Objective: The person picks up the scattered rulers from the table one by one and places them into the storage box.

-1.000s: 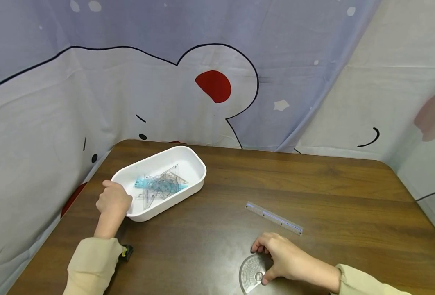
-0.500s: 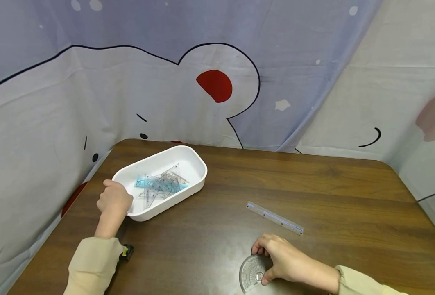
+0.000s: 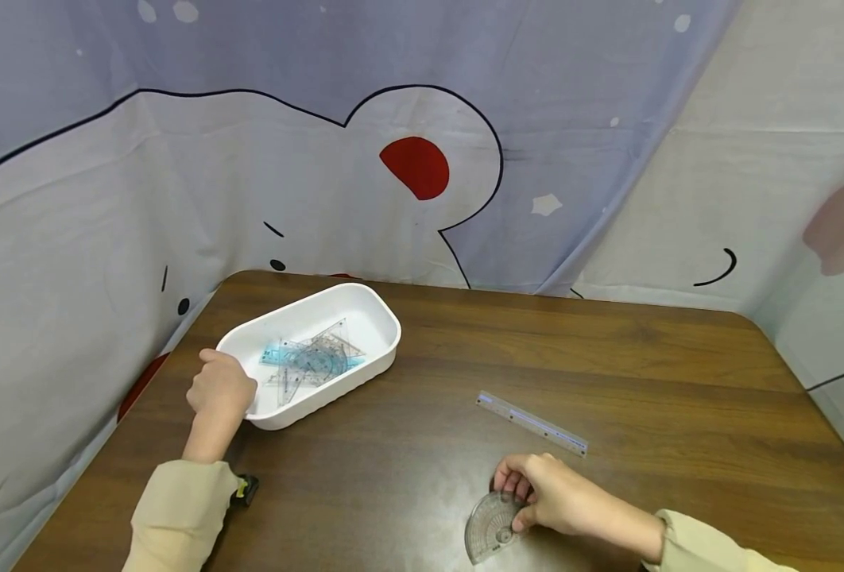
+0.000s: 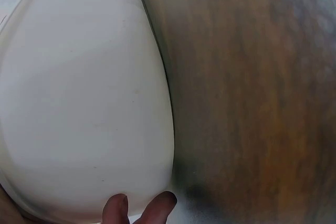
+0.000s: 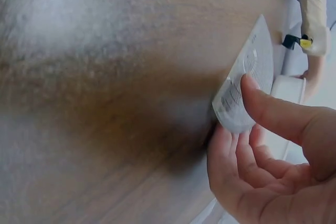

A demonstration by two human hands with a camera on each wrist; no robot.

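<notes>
My right hand [image 3: 554, 496] pinches a clear half-round protractor [image 3: 489, 528] near the front of the table, thumb on one face and fingers behind. In the right wrist view the protractor [image 5: 247, 85] stands tilted, its straight edge facing the table. At the left, my left hand [image 3: 222, 385] grips the near-left end of a white oblong tray [image 3: 386, 349]. Two fingertips [image 4: 163, 203] show against the tray's outer wall in the left wrist view. Inside the tray lies a pile of clear and blue set squares and protractors [image 3: 315, 357], overlapping one another.
A clear straight ruler [image 3: 532, 423] lies slantwise on the brown wooden table [image 3: 644, 381], beyond the right hand. A printed curtain [image 3: 286, 183] hangs along the table's back and left edges. A dark strap device [image 3: 245, 490] sits at the left wrist.
The protractor has tilted up in my right hand, and more of the curled fingers shows behind it. The left hand, tray and ruler stay where they were.
</notes>
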